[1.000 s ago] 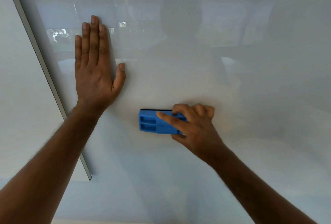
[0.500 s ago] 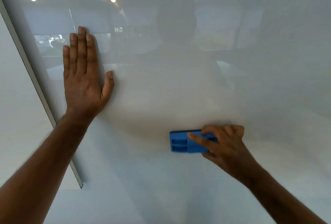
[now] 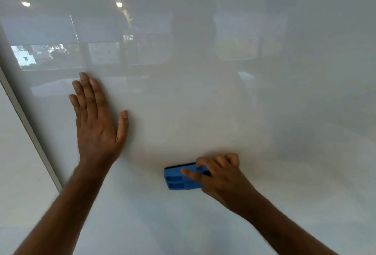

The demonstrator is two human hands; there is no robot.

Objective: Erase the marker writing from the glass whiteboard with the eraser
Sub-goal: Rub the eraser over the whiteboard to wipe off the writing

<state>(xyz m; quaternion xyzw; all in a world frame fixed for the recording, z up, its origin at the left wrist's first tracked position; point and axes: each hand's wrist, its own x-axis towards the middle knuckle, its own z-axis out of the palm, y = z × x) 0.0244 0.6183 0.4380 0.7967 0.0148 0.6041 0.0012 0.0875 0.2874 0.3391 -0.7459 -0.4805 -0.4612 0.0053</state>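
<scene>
Presently the blue eraser is gripped by the right hand against the glass whiteboard. The left hand is pressed flat there, fingers straight.

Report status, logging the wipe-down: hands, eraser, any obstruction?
Left hand flat on the glass whiteboard. Right hand grips the blue eraser, pressed to the glass. No marker writing visible. Nothing in the way.

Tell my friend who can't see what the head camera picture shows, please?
A person's right hand holds a blue eraser against a shiny glass whiteboard. Their left hand presses flat on the glass, fingers straight, near the board's grey left edge. No marker writing shows; the glass reflects ceiling lights and windows.
</scene>
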